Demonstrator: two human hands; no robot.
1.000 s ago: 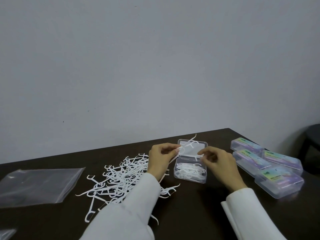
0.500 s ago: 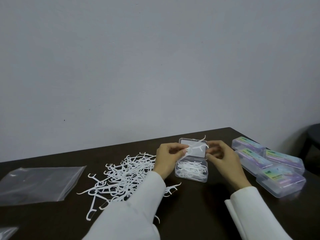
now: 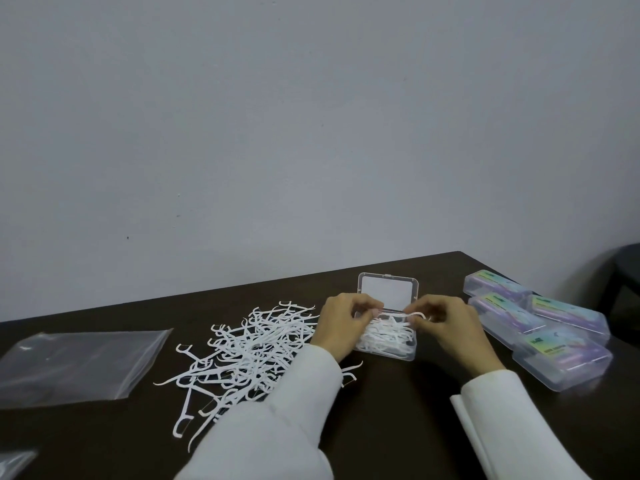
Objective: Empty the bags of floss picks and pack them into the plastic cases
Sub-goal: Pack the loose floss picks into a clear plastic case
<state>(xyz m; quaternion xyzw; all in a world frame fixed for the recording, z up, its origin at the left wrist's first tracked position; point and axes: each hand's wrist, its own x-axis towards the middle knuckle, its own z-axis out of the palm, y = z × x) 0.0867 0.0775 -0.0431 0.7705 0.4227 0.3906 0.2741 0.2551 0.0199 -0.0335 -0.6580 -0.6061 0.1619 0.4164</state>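
Observation:
A clear plastic case [image 3: 388, 355] stands open on the dark table, its lid [image 3: 387, 289] tilted back, with white floss picks [image 3: 384, 336] lying inside. My left hand [image 3: 341, 323] and my right hand [image 3: 450, 323] are at the case's left and right ends, each pinching an end of a few picks held low over the pile in the case. A loose heap of white floss picks [image 3: 249, 348] lies to the left of the case, partly under my left sleeve.
An empty clear zip bag [image 3: 76, 365] lies flat at the left, and another bag's corner [image 3: 14, 462] shows at the bottom left. Several closed, labelled plastic cases [image 3: 540, 327] are grouped at the right near the table [image 3: 398, 410] edge. A dark stool [image 3: 623, 271] stands beyond.
Both hands have lowered the pinched picks from in front of the lid down into the open case. The lid is now fully in sight.

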